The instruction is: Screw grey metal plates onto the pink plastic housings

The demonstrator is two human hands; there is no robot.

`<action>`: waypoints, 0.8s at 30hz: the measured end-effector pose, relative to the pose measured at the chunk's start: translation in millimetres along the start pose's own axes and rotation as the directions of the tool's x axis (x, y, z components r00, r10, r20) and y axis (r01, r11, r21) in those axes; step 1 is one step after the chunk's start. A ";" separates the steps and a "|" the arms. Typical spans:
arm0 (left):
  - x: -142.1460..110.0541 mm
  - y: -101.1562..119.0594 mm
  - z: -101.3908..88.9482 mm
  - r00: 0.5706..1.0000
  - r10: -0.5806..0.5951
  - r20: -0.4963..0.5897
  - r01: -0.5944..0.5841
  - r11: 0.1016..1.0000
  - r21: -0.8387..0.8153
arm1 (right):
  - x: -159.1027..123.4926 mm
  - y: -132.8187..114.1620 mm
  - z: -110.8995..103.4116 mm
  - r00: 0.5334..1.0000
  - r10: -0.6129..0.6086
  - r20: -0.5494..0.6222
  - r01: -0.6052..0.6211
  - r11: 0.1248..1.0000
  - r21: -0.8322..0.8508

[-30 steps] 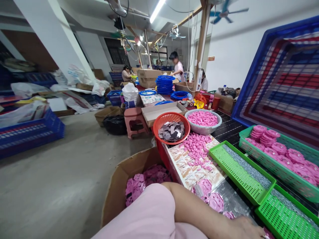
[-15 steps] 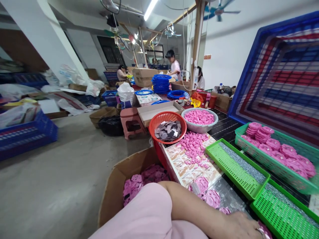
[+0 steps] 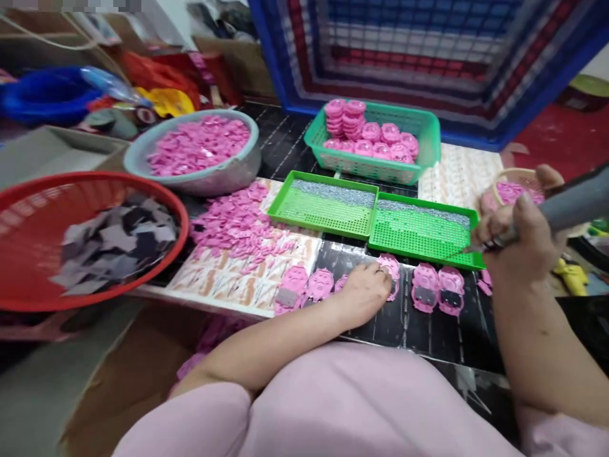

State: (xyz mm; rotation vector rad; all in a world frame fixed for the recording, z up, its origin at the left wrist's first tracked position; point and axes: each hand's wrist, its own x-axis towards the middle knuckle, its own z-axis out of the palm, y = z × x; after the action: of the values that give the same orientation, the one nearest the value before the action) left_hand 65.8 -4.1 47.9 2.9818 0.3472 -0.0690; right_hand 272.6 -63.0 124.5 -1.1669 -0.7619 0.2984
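My left hand point(image 3: 366, 293) lies palm down on the black table top, its bent fingers closed over the edge of a pink plastic casing point(image 3: 391, 265). To its left rest other pink casings point(image 3: 292, 282), some with grey plates. Two more casings point(image 3: 425, 289) lie to its right, one with a grey plate and one with a black one. My right hand point(image 3: 526, 228) is wrapped round a grey electric screwdriver point(image 3: 578, 198), whose thin bit points left and down over the front of the right green tray point(image 3: 409, 240). Tiny silvery screws point(image 3: 421, 214) lie along that tray's back.
A second green tray point(image 3: 323, 222) adjoins it on the left. Behind stands a teal basket point(image 3: 380, 168) of stacked pink parts, before a blue crate point(image 3: 273, 76). Leftward are small pink pieces point(image 3: 233, 222), a grey basin point(image 3: 209, 178) and a red basket point(image 3: 28, 254) of plates.
The view has swung right and down toward the table. My right hand with the electric screwdriver has come into view. My left hand still lies among the pink casings.
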 end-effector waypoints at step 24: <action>-3.5 1.7 -1.5 0.999 -0.006 0.034 0.005 1.000 0.027 | 23.0 73.9 29.4 0.978 -0.194 0.070 0.203 0.967 -0.156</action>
State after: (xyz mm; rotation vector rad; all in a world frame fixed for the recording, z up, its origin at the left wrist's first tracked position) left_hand 62.8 -6.3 49.9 3.0027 0.3533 -0.1259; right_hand 281.6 0.2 71.7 -1.2281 -0.9581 0.1023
